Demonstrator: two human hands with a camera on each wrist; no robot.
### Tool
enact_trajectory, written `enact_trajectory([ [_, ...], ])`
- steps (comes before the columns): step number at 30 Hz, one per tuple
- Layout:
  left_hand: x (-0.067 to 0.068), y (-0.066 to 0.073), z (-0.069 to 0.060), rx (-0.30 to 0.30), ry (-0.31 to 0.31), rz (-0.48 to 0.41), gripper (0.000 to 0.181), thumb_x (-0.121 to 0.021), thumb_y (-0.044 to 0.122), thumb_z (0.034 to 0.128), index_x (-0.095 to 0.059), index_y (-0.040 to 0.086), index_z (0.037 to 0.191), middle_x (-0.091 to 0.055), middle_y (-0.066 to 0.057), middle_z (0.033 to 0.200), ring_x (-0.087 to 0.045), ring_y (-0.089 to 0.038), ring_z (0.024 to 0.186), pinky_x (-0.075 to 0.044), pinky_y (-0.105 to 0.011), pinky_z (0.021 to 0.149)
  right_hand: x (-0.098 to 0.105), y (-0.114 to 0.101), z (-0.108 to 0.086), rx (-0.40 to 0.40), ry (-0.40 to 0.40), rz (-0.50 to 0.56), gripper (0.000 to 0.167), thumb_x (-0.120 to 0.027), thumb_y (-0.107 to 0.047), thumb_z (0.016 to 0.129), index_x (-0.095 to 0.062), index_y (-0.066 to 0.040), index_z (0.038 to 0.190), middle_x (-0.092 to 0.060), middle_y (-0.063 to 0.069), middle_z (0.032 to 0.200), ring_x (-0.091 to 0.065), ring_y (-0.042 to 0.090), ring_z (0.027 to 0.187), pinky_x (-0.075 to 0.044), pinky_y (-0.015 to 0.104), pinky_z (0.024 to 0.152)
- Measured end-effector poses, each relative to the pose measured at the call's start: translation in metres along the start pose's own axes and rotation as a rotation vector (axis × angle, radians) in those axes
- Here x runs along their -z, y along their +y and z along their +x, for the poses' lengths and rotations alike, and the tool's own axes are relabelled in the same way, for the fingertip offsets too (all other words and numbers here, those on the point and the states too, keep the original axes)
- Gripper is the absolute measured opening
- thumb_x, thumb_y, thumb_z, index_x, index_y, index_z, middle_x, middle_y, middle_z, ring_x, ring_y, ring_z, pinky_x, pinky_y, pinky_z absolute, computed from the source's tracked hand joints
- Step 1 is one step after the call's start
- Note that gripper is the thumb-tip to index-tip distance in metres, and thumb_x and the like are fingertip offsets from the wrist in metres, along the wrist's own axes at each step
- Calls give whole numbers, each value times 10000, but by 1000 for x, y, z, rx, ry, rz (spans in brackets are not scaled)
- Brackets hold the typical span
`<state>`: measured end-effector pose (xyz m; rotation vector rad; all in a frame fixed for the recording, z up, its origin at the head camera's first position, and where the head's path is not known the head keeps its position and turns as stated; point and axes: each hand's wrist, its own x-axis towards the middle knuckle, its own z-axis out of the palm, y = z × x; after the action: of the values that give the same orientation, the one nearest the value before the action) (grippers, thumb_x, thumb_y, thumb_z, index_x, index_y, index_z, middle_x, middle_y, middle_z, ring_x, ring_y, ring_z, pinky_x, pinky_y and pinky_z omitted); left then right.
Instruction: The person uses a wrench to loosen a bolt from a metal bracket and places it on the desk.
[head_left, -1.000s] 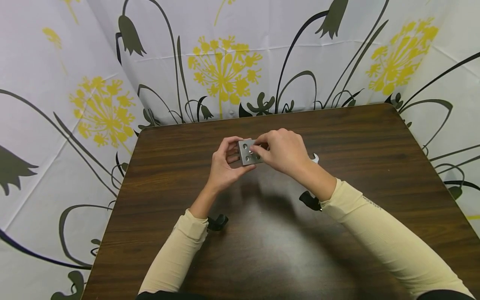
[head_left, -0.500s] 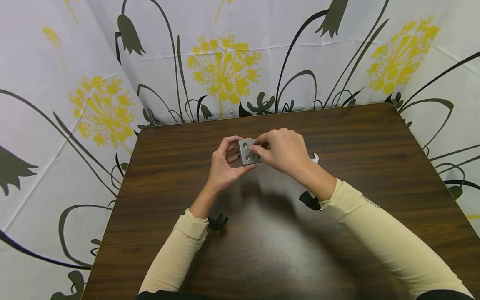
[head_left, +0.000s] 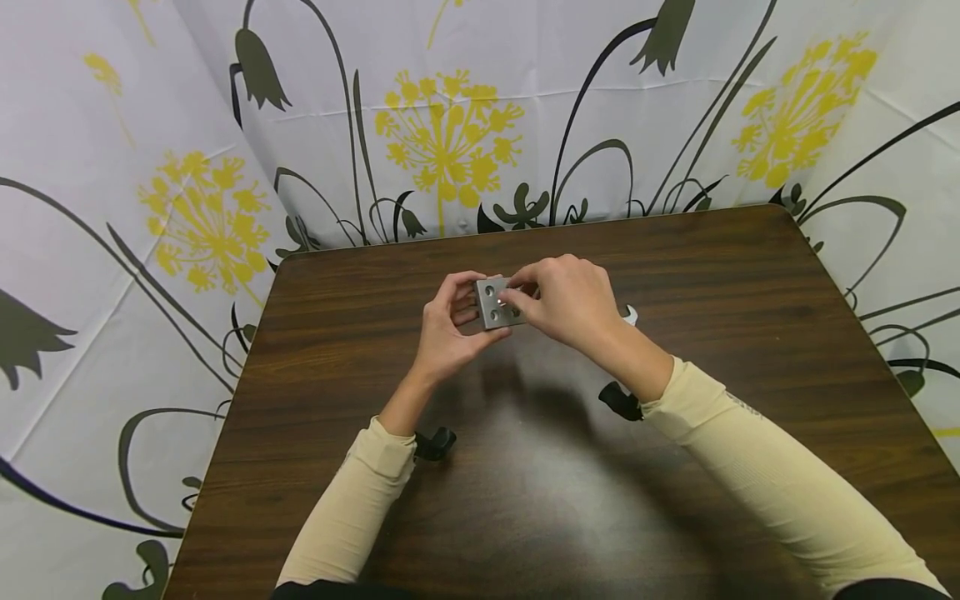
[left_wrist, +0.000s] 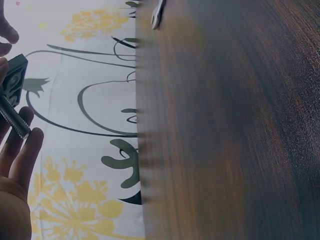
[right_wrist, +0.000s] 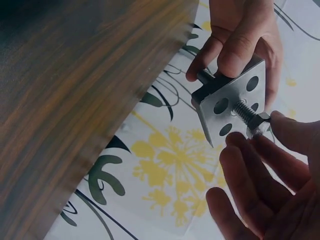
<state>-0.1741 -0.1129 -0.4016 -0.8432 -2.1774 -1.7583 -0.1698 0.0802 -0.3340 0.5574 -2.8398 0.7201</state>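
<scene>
The left hand [head_left: 444,335] pinches a grey metal plate [right_wrist: 237,93] by its edges, thumb along the near edge and fingers at the far one in the head view, leaving the face with its round holes exposed. A threaded bolt [right_wrist: 245,111] runs through the plate; in the right wrist view its head stands off the face with thread showing between. The right hand [head_left: 572,302] pinches that head between thumb and fingers, its other fingers loosely bent below. In the left wrist view the threaded end sticks out past the plate, close by the left fingertips.

Plate and bolt are held up above the bench [head_left: 337,333], nearer its far edge than its near one. Beyond that edge a white flower-printed curtain [head_left: 465,50] hangs just behind. Wood-grain surface stretches well to either side of both hands and back toward the person. On the right, the end of a wrench [head_left: 632,315] shows beside the right wrist, the rest of it hidden in the head view.
</scene>
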Motion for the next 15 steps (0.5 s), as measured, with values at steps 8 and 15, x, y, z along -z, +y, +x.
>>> enact_trajectory([
  [8,1,1,0,3,-3,-14,705,-854,-110,660,-478,-91,1256,-650,-212,1189,-660,-313,1044,-548,-538,797,0,0,0,63,-43,-8,230,-763,-303,870,-768,-232,1089,-696,-78,925,-613,88,728,-473,321,546],
  [15,0,1,1,3,-5,-13,699,-851,-105,669,-481,-79,1262,-651,-209,1192,-663,-311,1040,-551,-531,794,-1,1,0,11,-12,0,271,-709,-401,900,-775,-191,1059,-709,-84,810,-585,91,612,-441,306,482],
])
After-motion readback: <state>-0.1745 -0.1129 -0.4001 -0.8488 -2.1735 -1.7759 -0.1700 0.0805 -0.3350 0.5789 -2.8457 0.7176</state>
